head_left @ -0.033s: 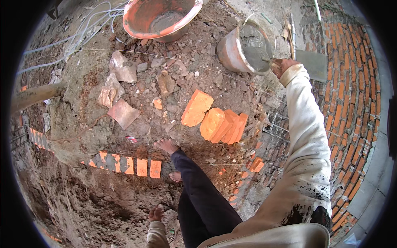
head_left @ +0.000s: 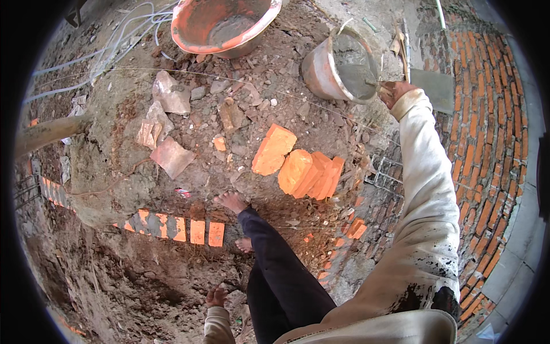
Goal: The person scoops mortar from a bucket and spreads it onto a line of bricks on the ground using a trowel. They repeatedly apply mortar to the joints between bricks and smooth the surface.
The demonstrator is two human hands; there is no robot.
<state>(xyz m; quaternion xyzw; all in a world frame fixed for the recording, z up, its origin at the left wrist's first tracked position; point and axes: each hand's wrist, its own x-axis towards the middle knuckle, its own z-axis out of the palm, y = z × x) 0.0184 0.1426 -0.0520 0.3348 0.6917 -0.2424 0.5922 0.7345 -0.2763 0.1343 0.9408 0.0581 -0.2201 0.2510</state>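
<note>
My right hand [head_left: 397, 93] is closed around the handle of a trowel [head_left: 358, 79] at the upper right. The trowel's grey blade lies inside a tilted, mortar-smeared bucket [head_left: 321, 71], over wet grey mortar. My left hand [head_left: 216, 297] hangs low beside my legs, its fingers loosely apart with nothing visible in them. Ahead of my feet, several orange bricks [head_left: 299, 173] lean against each other on the soil. To the left of my legs runs a row of bricks set with mortar [head_left: 162, 225], its nearest ones bare and orange.
An orange basin [head_left: 192, 35] with mortar residue stands at the far side. A thin string [head_left: 217, 75] crosses the ground near the bucket. Broken slabs [head_left: 172, 157] lie at left, beyond a wooden pole [head_left: 51, 135]. A brick wall [head_left: 487, 126] rises along the right, near a steel rebar cage [head_left: 385, 172].
My right hand and the trowel have shifted very slightly to the right. The left hand and the bricks look the same.
</note>
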